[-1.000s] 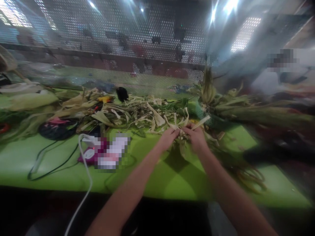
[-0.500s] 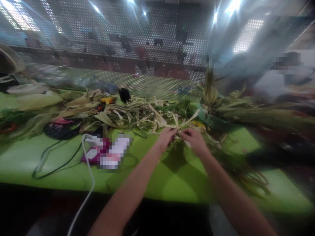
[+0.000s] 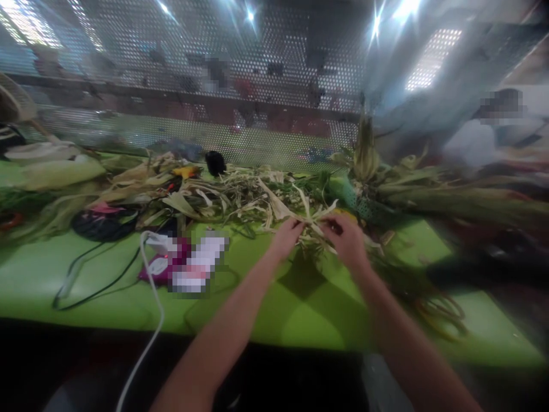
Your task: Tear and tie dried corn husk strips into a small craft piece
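Observation:
Pale dried husk strips (image 3: pixel 309 213), crossed and fanning out in several directions, are held up over the green table (image 3: pixel 309 320). My left hand (image 3: pixel 288 236) pinches them from the left, fingers closed near the crossing point. On the other side my right hand (image 3: pixel 343 233) has its thumb and fingers curled together on a strip. Some thin green-brown leafy bits hang beneath the crossing. Behind both hands spreads a pile of dry husks and stalks (image 3: pixel 240 200). The exact grip of the fingertips is small and partly blurred.
Left of my arms lie a purple box (image 3: pixel 160 274), a blurred-out flat item (image 3: pixel 201 263), a white cable (image 3: pixel 156 320) and a black coiled item (image 3: pixel 103 220). A perforated metal screen (image 3: pixel 274 103) stands behind. At right are a large stalk bundle (image 3: pixel 450 197) and a person (image 3: pixel 476 140).
My right hand has moved slightly up and right, and the strip ends near it have shifted. My left hand stays at the crossing, a little farther left.

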Available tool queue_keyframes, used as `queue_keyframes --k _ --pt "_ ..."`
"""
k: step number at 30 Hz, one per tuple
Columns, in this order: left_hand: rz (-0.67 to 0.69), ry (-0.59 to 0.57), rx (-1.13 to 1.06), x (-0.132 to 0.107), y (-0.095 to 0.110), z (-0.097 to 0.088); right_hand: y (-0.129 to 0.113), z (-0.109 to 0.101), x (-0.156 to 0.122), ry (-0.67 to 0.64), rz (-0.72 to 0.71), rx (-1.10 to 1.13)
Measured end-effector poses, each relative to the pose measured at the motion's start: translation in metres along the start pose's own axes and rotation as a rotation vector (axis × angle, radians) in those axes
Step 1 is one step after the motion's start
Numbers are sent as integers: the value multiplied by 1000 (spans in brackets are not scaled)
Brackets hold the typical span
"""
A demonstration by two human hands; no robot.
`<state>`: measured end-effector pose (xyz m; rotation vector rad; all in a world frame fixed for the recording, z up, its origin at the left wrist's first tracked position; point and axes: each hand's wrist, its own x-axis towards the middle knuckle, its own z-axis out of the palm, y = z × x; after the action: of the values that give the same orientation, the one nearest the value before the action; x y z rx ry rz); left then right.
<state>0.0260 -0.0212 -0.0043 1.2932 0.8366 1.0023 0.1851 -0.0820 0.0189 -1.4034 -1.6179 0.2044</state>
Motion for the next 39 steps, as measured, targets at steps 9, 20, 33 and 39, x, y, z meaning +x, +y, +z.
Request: queue_keyframes --k 9,20,33,39 --pt "151 -160 11 -2 -23 17 -14 10 7 -69 -136 -122" --pt "-41 -71 -243 -11 -12 22 -26 -1 1 241 -205 -106" --pt "-67 -45 -456 -8 -2 18 6 15 4 -44 246 286" --pt "-35 -35 -413 -8 0 16 -1 15 4 -20 256 337"
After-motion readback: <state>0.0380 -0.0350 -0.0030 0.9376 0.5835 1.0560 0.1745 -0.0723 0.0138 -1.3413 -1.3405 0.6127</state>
